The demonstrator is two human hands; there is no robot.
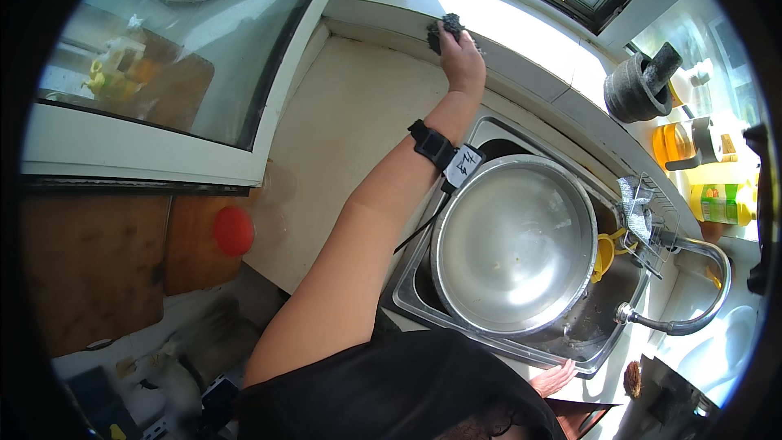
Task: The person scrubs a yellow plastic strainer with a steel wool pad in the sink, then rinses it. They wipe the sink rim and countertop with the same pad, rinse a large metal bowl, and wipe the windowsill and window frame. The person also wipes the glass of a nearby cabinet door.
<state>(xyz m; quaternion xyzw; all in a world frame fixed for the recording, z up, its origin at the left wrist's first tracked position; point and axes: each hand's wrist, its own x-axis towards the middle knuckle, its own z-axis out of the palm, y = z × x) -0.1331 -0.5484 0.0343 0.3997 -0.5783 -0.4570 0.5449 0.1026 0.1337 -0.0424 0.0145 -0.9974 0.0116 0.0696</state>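
Note:
My left hand [462, 67] is shut on a dark, frayed scouring pad [451, 27]. The pad presses against the tiled ledge [391, 15] below the window, at the back of the pale countertop [342, 116]. A black strap with a small white tag circles my left wrist. Flat at the front right corner of the steel sink [580, 351] rests my right hand [555, 377], with nothing held. Between the two hands, a large round metal basin [513, 250] sits in the sink, with cloudy water in it.
An open glass window sash [269, 67] juts over the counter's left side. Right of the basin are a yellow strainer [603, 256], a wire rack [663, 201] and a curved faucet [724, 275]. A stone mortar [635, 88] and several bottles line the ledge.

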